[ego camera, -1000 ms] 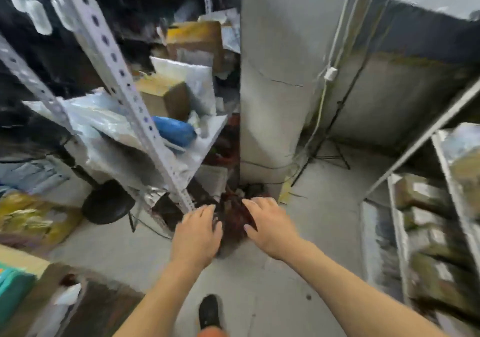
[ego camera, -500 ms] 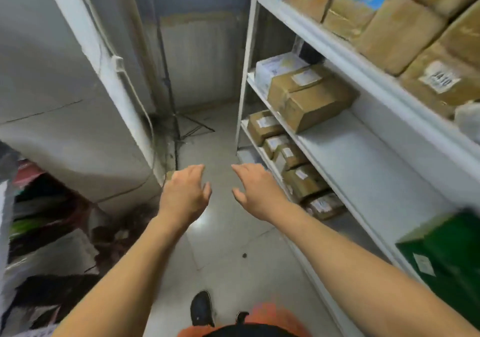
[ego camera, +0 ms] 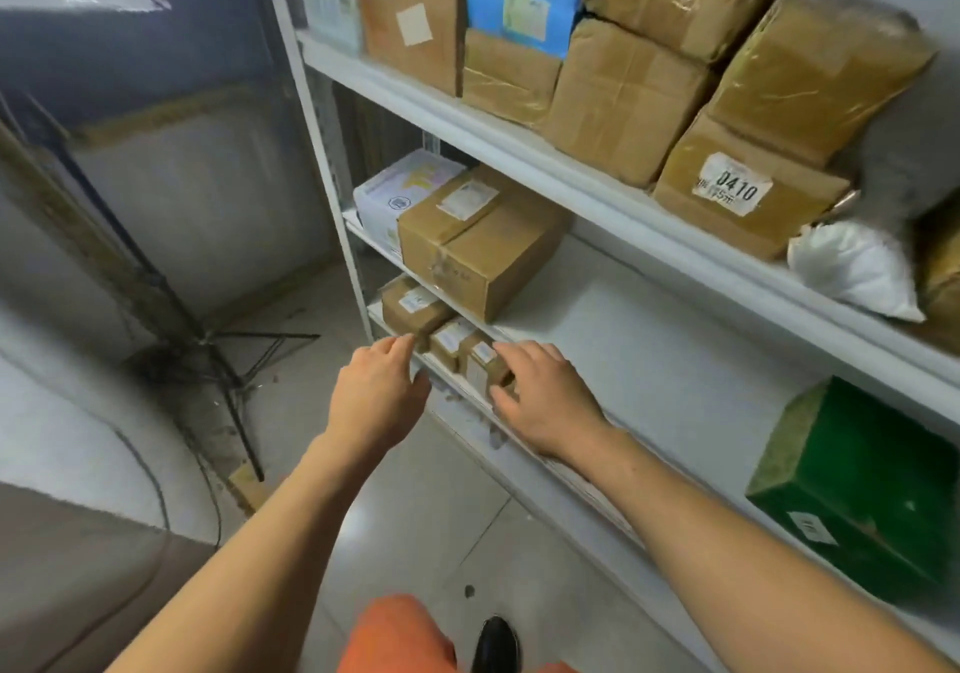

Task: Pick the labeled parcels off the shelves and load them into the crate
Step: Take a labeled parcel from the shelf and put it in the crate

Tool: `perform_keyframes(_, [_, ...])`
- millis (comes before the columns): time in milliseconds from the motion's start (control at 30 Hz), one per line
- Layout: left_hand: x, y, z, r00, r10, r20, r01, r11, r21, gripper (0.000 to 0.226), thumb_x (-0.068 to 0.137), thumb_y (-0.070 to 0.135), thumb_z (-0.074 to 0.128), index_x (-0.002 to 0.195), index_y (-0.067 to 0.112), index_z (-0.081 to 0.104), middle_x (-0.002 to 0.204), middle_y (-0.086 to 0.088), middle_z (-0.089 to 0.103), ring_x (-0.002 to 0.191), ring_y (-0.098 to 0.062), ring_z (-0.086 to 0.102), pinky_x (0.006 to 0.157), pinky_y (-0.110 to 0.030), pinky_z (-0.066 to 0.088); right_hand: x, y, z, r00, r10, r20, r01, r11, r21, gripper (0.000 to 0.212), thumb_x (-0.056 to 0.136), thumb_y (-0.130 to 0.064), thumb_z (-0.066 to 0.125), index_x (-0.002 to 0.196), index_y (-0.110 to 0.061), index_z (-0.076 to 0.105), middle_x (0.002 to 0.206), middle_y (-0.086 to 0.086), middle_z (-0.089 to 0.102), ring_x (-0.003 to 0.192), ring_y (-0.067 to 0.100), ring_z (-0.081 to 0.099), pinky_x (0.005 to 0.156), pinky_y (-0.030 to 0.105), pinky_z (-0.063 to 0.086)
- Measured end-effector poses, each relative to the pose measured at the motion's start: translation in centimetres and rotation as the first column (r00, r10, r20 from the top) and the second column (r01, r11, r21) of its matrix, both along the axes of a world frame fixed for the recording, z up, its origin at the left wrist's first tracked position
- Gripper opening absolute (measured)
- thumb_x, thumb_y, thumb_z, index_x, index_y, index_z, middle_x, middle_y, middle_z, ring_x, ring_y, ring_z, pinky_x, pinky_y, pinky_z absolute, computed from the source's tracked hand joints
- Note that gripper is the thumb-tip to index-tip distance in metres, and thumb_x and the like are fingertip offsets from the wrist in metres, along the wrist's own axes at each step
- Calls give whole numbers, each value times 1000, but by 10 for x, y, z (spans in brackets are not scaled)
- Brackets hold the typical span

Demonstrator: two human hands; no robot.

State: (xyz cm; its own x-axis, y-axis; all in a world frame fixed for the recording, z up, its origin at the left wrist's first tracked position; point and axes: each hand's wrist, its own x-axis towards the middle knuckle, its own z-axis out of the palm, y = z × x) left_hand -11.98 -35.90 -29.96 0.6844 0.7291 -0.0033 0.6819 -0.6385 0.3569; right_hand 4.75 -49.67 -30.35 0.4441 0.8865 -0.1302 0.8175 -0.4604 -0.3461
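A white shelving unit (ego camera: 613, 189) fills the right side, its levels stacked with labeled brown parcels. On the lowest visible level three small brown parcels sit in a row: one (ego camera: 410, 309) at the left, one (ego camera: 451, 341) in the middle, one (ego camera: 484, 365) at the right. My right hand (ego camera: 540, 396) reaches in beside the rightmost small parcel, fingers spread and touching it. My left hand (ego camera: 375, 396) hovers in front of the row, fingertips near the leftmost parcel, holding nothing. No crate is in view.
On the middle level stand a larger brown box (ego camera: 480, 244), a white box (ego camera: 400, 194) and a green box (ego camera: 862, 485). A parcel marked 0410 (ego camera: 743, 194) and a white bag (ego camera: 857, 270) lie on the upper level. A black tripod stand (ego camera: 228, 355) occupies the floor at left.
The view has swung from the cluttered left racks to the right shelving. Both hands have moved forward from mid-air to the row of small parcels on the low shelf.
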Motion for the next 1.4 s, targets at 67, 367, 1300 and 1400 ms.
perform_keyframes(67, [15, 20, -3, 1000, -9, -1, 9, 1000, -5, 45, 104, 39, 57, 144, 19, 58, 140, -7, 66, 125, -33, 62, 101, -48, 57, 13, 14, 0, 999, -34, -13, 34, 999, -3, 52, 104, -39, 55, 152, -22, 47, 147, 1, 56, 134, 25, 48, 113, 42, 45])
perform_keyframes(367, [81, 164, -26, 999, -43, 0, 43, 995, -85, 49, 102, 40, 57, 146, 20, 56, 140, -8, 65, 124, -34, 62, 100, -48, 56, 56, 130, -1, 997, -56, -56, 55, 998, -8, 55, 108, -37, 52, 159, -21, 39, 158, 0, 47, 143, 22, 40, 117, 39, 39])
perform_keyframes(1300, [199, 451, -116, 985, -31, 169, 108, 877, -468, 144, 61, 73, 88, 167, 18, 8, 175, -14, -10, 160, -47, 0, 129, -59, 12, 107, 446, -50, 884, -247, -396, 270, 963, 1, 93, 100, 1, 56, 168, -35, 3, 177, 1, 10, 160, 17, 15, 126, 38, 23])
perform_keyframes(1400, [202, 446, -118, 969, 22, 245, 87, 900, -428, 140, 63, 70, 91, 165, 15, 14, 171, -17, 4, 156, -44, 12, 128, -56, 19, 117, 451, -43, 791, -241, -562, 318, 947, 40, 103, 92, 17, 51, 167, -39, 7, 175, -3, 14, 157, 17, 26, 123, 34, 30])
